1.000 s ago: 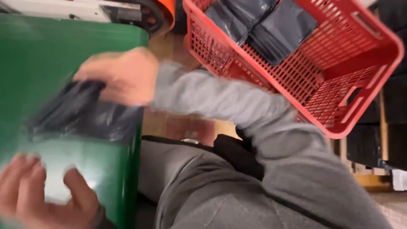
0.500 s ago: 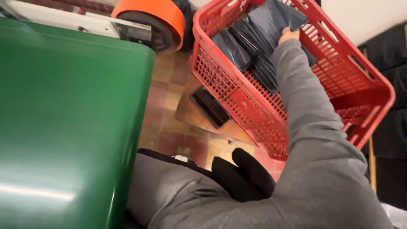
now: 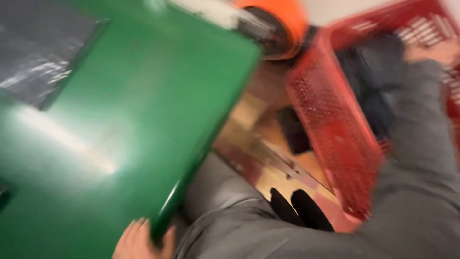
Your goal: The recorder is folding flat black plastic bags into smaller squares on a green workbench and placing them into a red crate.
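One dark bag on green worktop – right hand in red basket, grip unclear; left hand grips worktop edge – more bags left

I am seeing a flat, dark grey plastic mailer bag lying at the far left corner of the green table, its film glinting. I am also seeing more dark grey plastic bags lying piled inside the red mesh plastic basket; blur is hiding any labels.
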